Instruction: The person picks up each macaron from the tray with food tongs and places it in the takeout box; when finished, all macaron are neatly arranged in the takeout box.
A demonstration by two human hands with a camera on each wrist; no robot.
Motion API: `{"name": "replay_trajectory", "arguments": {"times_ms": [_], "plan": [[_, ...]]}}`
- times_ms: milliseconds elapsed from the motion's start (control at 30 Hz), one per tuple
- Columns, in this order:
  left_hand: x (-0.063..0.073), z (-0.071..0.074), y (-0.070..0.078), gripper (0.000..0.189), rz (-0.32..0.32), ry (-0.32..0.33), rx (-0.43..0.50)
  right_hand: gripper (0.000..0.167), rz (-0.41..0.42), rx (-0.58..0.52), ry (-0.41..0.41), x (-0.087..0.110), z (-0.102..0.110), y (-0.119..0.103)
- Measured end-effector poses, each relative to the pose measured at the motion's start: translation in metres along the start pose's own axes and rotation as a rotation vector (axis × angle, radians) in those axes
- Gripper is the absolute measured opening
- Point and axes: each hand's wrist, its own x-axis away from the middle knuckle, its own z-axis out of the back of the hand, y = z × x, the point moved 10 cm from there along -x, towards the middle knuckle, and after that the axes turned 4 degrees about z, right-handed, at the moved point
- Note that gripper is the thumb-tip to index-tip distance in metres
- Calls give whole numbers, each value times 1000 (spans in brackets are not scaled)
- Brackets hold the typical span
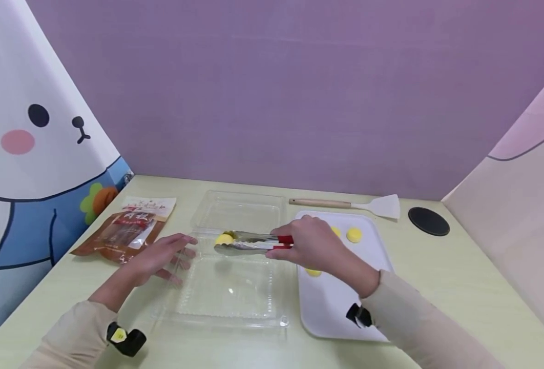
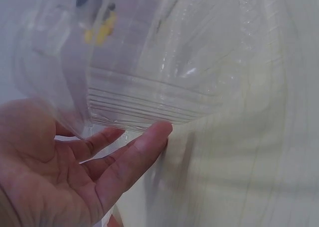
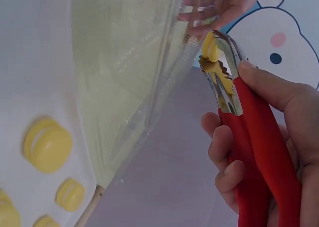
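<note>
My right hand [image 1: 315, 243] grips a pair of metal tongs [image 3: 266, 152] by their red handles. Between the tong tips sits a yellow macaron [image 1: 224, 239], held over the clear plastic box [image 1: 226, 292]. The box lies open on the table, its lid [image 1: 239, 209] folded toward the back. At the box's left side is my left hand [image 1: 159, 259], fingers extended. Its fingertips are right at the ribbed plastic edge in the left wrist view. More yellow macarons [image 3: 52, 147] lie on the white tray [image 1: 329, 318], partly hidden by my right arm in the head view.
A brown food packet [image 1: 129, 230] lies left of the box. Behind the tray lies a white spatula [image 1: 384, 206] with a wooden handle, and a black round coaster [image 1: 429, 221] is to its right. A purple backdrop [image 1: 299, 102] stands behind the table.
</note>
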Motion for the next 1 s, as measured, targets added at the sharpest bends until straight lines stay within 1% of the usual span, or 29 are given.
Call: {"name": "replay_trajectory", "arguments": {"times_ms": [167, 367, 500, 600, 667, 767, 867, 1000], "plan": [[0, 1, -3, 53, 14, -1, 0, 38, 2, 9, -17, -10, -16, -7], [1, 2, -4, 54, 22, 0, -4, 24, 42, 41, -45, -18, -31, -21], [0, 2, -5, 55, 25, 4, -11, 23, 44, 79, -69, -23, -41, -29], [0, 1, -5, 55, 19, 1, -10, 25, 33, 106, -93, -27, -49, -32], [0, 1, -4, 55, 13, -2, -7, 29, 24, 127, -106, -29, -54, -34], [0, 1, -3, 55, 4, -3, -8, 31, 15, 147, -110, -31, -58, -35], [0, 1, -1, 55, -4, -3, -12, 34, 4, 146, -107, -31, -58, -35], [-1, 1, 0, 55, -5, -3, -12, 45, -6, 123, -111, -28, -53, -31]]}}
